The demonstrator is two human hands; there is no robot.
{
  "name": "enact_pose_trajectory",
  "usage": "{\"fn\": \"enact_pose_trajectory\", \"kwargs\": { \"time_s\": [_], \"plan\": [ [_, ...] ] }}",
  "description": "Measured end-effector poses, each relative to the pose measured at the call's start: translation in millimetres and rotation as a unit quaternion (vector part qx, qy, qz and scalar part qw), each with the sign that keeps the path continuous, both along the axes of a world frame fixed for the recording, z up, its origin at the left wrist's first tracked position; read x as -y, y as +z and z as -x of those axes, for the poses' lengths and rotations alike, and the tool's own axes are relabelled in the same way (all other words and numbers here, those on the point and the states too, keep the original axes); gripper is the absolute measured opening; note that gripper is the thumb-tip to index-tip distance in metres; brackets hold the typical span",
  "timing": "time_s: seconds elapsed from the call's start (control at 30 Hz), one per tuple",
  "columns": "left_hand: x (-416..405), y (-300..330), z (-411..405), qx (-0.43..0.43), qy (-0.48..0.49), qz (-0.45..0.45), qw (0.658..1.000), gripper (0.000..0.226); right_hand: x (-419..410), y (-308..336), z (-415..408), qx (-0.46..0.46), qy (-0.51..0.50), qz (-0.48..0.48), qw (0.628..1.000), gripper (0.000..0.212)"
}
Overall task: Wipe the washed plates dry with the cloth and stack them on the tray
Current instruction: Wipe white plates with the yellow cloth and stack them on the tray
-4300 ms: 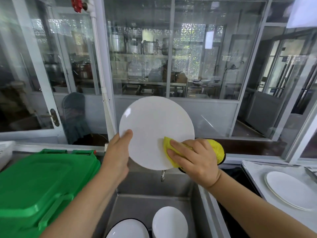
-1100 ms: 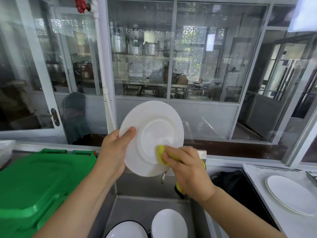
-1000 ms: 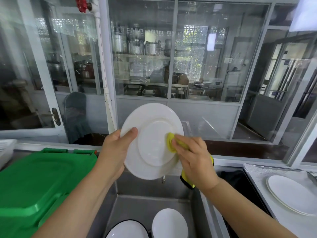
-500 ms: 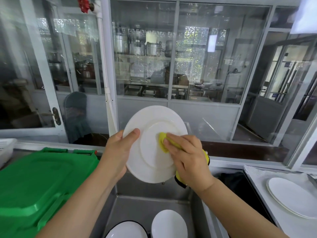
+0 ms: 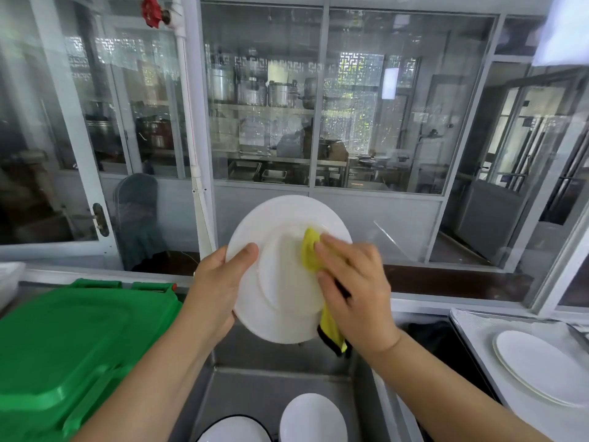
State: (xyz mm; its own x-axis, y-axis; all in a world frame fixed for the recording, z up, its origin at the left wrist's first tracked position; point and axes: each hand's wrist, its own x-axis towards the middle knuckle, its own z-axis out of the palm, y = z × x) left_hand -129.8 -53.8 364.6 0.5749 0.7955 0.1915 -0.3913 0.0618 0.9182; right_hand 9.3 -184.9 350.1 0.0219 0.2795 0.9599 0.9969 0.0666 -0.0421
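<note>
- Gripping the left rim of a white plate [image 5: 280, 282], the left hand [image 5: 216, 288] is seen with its thumb laid over the facing surface and its fingers hidden behind.
- The plate is held up, nearly upright and slightly tilted, above the steel sink [image 5: 287, 382], with its underside and foot ring turned toward the camera.
- A yellow cloth [image 5: 309, 252] is pressed against the plate's right half by the right hand [image 5: 352, 288]; the fingers are bent over the cloth, pinning it to the plate.
- The right hand is slightly blurred, so the exact lie of each finger cannot be told.
- A dark-edged tail of the cloth is seen hanging below the right palm, past the plate's lower edge.
- Down in the sink, a white dish [image 5: 313, 417] and a dark-rimmed dish [image 5: 234, 431] are seen side by side at the bottom edge of the view.
- At the right, a tray [image 5: 471, 333] lined with a white sheet is seen, and stacked white plates [image 5: 541, 366] are lying flat on it, well apart from the hands.
- At the left, a green plastic lid [image 5: 73, 346] is seen beside the sink.
- Behind the sink, a glass partition [image 5: 379, 100] is seen, with metal pots on shelves beyond it.
</note>
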Motion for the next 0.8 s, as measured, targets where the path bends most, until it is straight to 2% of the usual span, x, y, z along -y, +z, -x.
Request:
{"fn": "enact_pose_trajectory", "kwargs": {
  "time_s": [0.07, 0.17, 0.23, 0.3, 0.37, 0.43, 0.53, 0.6, 0.67, 0.73, 0.8],
  "plan": [
    [4.0, 0.1, -4.8, -0.033, 0.002, -0.051, 0.998, 0.009, -9.6, 18.1, 4.2, -0.038, 0.003, -0.029, 0.999, 0.033],
    [15.9, -0.6, -11.3, -0.087, -0.008, -0.147, 0.985, 0.014, -24.0, 33.6, 13.3, -0.045, 0.002, 0.015, 0.999, 0.036],
    [20.0, -0.9, -12.0, -0.085, -0.009, -0.160, 0.983, 0.023, -27.6, 36.3, 11.4, -0.072, -0.054, 0.032, 0.995, 0.038],
    [20.2, -0.9, -9.3, -0.073, 0.002, -0.160, 0.984, 0.031, -25.3, 35.7, 2.5, -0.152, -0.079, 0.029, 0.985, 0.038],
    [18.8, 0.5, -6.3, -0.061, 0.009, -0.144, 0.988, 0.025, -20.3, 33.8, -11.2, -0.289, -0.032, 0.020, 0.957, 0.036],
    [16.9, 3.2, -4.1, -0.029, 0.017, -0.111, 0.993, 0.010, -16.7, 28.4, -18.3, -0.403, 0.013, 0.014, 0.915, 0.034],
    [16.5, 4.6, -3.3, 0.031, 0.025, -0.047, 0.998, 0.014, -16.3, 13.8, -11.3, -0.501, 0.064, -0.010, 0.863, 0.034],
    [16.6, 0.3, -4.0, 0.026, 0.007, -0.015, 1.000, 0.021, -14.7, 9.4, -7.9, -0.545, 0.076, -0.045, 0.834, 0.032],
    [12.1, -3.5, -0.6, -0.007, -0.036, 0.012, 0.999, 0.028, -8.6, 9.7, -10.4, -0.542, 0.069, -0.063, 0.835, 0.029],
    [1.5, -2.0, 5.9, -0.049, -0.089, 0.026, 0.994, 0.037, -1.2, 10.0, -14.5, -0.499, 0.062, -0.046, 0.863, 0.029],
    [-8.7, 4.4, 10.7, -0.083, -0.125, 0.001, 0.989, 0.036, 3.5, 9.2, -14.6, -0.432, 0.052, -0.002, 0.900, 0.031]
  ]
}}
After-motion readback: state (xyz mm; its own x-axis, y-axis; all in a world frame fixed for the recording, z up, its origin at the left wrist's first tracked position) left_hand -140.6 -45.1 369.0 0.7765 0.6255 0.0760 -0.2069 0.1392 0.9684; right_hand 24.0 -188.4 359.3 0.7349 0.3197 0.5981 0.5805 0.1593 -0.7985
